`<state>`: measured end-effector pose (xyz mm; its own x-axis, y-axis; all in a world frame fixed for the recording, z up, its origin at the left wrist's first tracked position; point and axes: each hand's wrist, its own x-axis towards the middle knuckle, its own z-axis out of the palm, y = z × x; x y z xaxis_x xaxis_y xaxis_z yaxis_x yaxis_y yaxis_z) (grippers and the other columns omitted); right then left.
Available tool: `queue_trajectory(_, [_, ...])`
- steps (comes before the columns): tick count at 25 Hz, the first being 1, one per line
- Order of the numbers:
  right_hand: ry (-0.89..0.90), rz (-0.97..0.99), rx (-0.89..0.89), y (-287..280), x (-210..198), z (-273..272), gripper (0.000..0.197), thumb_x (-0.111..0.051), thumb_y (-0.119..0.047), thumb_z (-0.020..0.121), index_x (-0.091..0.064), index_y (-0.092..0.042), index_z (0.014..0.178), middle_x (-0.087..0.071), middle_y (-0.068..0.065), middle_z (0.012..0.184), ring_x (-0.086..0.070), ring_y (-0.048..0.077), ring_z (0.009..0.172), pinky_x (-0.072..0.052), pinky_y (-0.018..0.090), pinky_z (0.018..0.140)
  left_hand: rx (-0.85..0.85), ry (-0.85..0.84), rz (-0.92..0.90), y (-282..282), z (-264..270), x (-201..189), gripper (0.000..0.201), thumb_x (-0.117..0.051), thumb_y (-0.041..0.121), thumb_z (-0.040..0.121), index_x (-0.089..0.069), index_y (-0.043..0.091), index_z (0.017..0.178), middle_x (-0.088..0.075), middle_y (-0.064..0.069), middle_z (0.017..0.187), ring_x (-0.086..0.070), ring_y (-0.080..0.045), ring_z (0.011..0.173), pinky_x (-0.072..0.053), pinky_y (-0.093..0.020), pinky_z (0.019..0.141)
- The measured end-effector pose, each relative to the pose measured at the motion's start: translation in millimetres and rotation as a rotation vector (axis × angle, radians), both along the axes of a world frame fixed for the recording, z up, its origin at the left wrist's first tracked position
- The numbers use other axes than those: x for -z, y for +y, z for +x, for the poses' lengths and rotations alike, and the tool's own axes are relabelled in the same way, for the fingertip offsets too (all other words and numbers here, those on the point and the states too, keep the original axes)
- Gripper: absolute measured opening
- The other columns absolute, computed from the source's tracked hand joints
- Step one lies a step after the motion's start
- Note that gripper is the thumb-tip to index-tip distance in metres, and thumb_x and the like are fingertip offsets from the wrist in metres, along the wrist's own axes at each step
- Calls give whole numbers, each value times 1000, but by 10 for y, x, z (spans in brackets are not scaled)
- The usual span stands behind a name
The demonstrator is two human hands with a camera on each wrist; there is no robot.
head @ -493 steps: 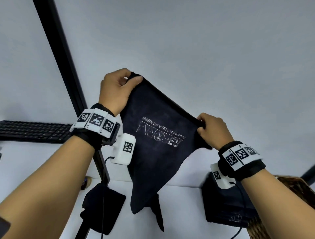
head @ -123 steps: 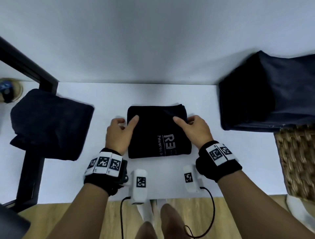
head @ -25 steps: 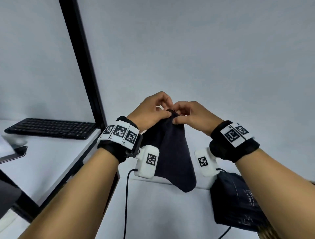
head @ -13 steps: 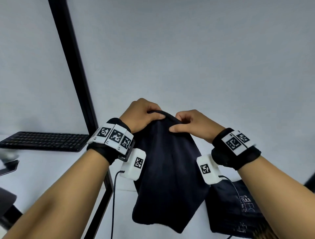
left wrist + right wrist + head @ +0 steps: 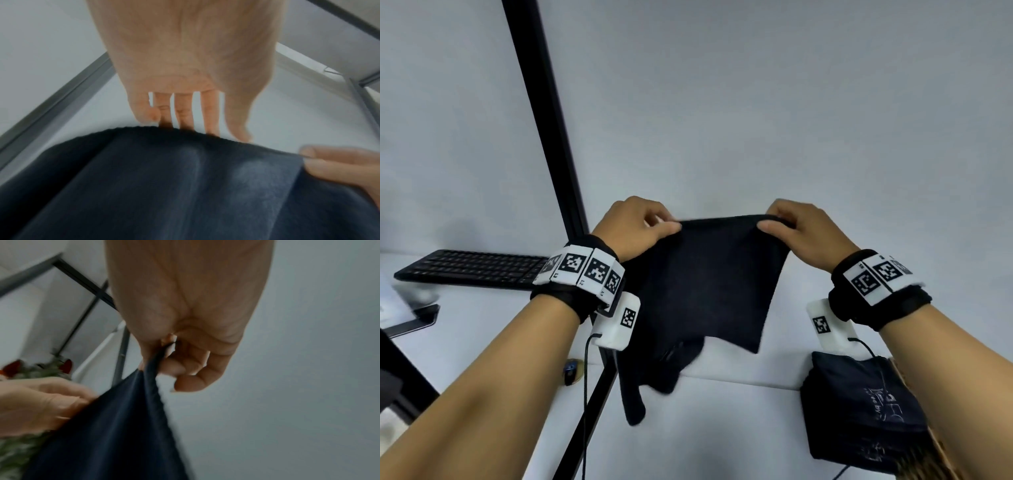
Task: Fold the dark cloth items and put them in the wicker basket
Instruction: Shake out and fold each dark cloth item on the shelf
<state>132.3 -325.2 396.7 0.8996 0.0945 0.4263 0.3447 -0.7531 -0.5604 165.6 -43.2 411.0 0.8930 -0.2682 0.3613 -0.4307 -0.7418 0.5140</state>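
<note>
A dark cloth (image 5: 709, 284) hangs in the air above the white table, stretched by its top edge between both hands. My left hand (image 5: 640, 226) pinches the cloth's left top corner. My right hand (image 5: 787, 226) pinches the right top corner. The left wrist view shows the cloth (image 5: 185, 186) filling the lower frame under my left hand's fingers (image 5: 183, 112). The right wrist view shows the cloth (image 5: 123, 426) pinched in my right hand (image 5: 164, 353). A stack of folded dark cloths (image 5: 859, 411) lies at the right, on the wicker basket (image 5: 935, 452), of which only an edge shows.
A black frame post (image 5: 544, 120) rises at the left and runs down past my left wrist. A black keyboard (image 5: 472, 270) lies on the left desk. The white table (image 5: 722, 428) lies below the hanging cloth. A small dark object (image 5: 570, 371) sits by the post.
My hands have moved apart along the cloth's top edge and spread it wide; a second ago they pinched it close together and it hung narrow.
</note>
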Motion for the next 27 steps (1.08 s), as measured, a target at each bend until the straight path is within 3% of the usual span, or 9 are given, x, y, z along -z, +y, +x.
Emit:
queue_trajectory(3, [-30, -46, -152, 377, -164, 20, 14, -66, -35, 87, -67, -22, 81, -67, -9, 76, -59, 6, 72, -43, 18, 66, 213, 104, -48, -359, -81, 48, 35, -75, 53, 71, -68, 31, 96, -69, 10, 88, -63, -6, 87, -48, -24, 82])
queue_trajectory(5, [-71, -73, -166, 584, -157, 52, 15, -71, -34, 83, -69, -19, 80, -68, -6, 76, -60, 7, 73, -43, 20, 66, 269, 127, -121, -581, -84, 103, 28, -73, 47, 67, -65, 22, 78, -63, 8, 72, -59, -9, 71, -46, -26, 70])
queue_trajectory(9, [59, 263, -112, 504, 78, 11, 20, -72, -31, 82, -60, -20, 93, -58, -6, 78, -57, 9, 70, -47, 23, 62, 193, 103, -239, -620, 14, 143, 23, -72, 27, 80, -68, 5, 75, -60, -13, 66, -50, -16, 62, -42, -33, 64])
queue_trajectory(12, [284, -61, -90, 372, 358, -61, 12, -60, -16, 84, -60, -11, 94, -62, 6, 86, -63, 25, 79, -54, 35, 70, 228, 126, -387, -608, 35, 173, 23, -71, 28, 82, -70, 5, 77, -66, -17, 72, -56, -17, 66, -45, -34, 68])
queue_trajectory(15, [423, 239, -90, 239, 365, -102, 17, -49, -7, 86, -62, 3, 95, -59, 9, 80, -59, 20, 74, -56, 36, 72, 295, 231, -413, -640, -1, 206, 21, -73, 28, 81, -72, 7, 83, -69, -22, 83, -60, -17, 70, -47, -32, 70])
queue_trajectory(18, [365, 420, -133, 103, 268, -106, 14, -49, -5, 91, -60, 3, 93, -52, 6, 77, -50, 16, 69, -47, 31, 63, 313, 212, -392, -680, -39, 162, 14, -71, 22, 84, -74, 9, 83, -72, -13, 79, -62, -12, 70, -48, -25, 70])
queue_trajectory(23, [259, -123, -41, -61, 601, -105, 29, -62, -21, 89, -46, -7, 70, -41, -5, 62, -37, 10, 56, -29, 19, 54, 197, 0, -772, -617, 71, -10, 12, -69, 18, 86, -72, 15, 75, -66, 1, 68, -58, -11, 67, -48, -25, 69])
queue_trajectory(25, [307, -166, -6, -245, 769, -97, 35, -63, -23, 87, -41, -10, 64, -40, -2, 59, -37, 11, 55, -31, 21, 55, 178, -33, -829, -528, 103, -88, 14, -70, 20, 86, -72, 19, 72, -65, 2, 67, -58, -13, 68, -48, -26, 67])
queue_trajectory(27, [322, -84, 53, -438, 831, -80, 32, -63, -28, 88, -50, -8, 66, -49, 1, 62, -45, 14, 59, -40, 31, 62, 154, -51, -872, -385, 144, -177, 15, -70, 22, 85, -72, 21, 71, -65, 2, 67, -58, -14, 69, -47, -26, 67])
